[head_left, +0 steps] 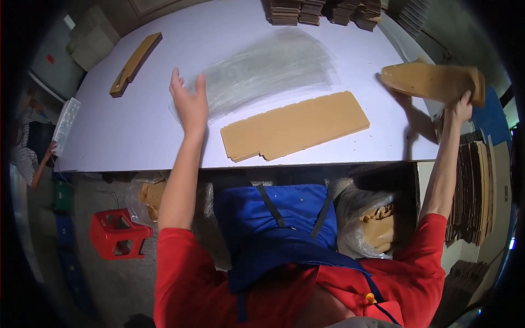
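While your left hand (190,104) hovers spread over the clear plastic sleeves (268,71), your right hand (462,104) grips a folded brown cardboard blank (432,82) right of the flat tan cardboard stack (295,127). Looks like plenty's unbagged.

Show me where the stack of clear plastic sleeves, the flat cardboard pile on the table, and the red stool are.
stack of clear plastic sleeves (268,68), head view, middle of the top sheet.
flat cardboard pile (298,126), head view, centre of its upper face.
red stool (117,232), head view, on its seat top.
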A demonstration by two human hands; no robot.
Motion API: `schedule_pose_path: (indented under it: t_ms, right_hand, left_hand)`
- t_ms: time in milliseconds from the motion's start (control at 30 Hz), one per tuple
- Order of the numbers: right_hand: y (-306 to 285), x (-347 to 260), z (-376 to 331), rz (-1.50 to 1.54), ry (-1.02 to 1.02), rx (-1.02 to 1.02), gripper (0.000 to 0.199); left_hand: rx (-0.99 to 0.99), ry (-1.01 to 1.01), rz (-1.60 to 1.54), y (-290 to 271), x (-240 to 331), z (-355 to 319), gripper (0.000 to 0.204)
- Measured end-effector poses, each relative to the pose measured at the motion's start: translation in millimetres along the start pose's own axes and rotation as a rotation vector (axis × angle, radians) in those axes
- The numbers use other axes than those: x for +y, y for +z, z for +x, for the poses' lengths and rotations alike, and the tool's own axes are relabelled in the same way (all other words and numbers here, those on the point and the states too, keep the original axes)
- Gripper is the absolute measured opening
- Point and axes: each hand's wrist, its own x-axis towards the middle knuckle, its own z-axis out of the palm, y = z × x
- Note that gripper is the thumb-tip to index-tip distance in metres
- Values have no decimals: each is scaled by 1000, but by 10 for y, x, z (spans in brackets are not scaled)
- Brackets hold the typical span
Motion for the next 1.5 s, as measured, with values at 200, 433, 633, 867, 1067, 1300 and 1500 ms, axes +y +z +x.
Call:
schedule_pose_path:
  t_ms: [200,433,633,867,1067,1300,1500]
  right_hand:
    - [1673,3482,1208,1147,3374,-677,29]
    - [2441,6187,2535,3043,2544,504,38]
    - [2264,6584,2546,2561,2713,451,33]
    - [2354,6498,2449,2698,2661,578,29]
    - [2230,6572,2643,2457,2736,494,29]
    - [2183,6675,2716,2404,2700,432,30]
    - [2202,6698,2698,2389,2830,278,31]
  left_hand:
    - [-513,-8,219,-727,18,-1138,54]
    - [-643,210,-21,-475,-165,-1595,35]
    - [-701,216,-134,-553,-391,-1577,30]
    - [-652,224,-70,-521,-201,-1620,20]
    - [-634,294,-123,-452,-67,-1652,11]
    - [-527,406,10,-425,-162,-1696,6]
    - [-469,464,-11,-201,-82,-1546,7]
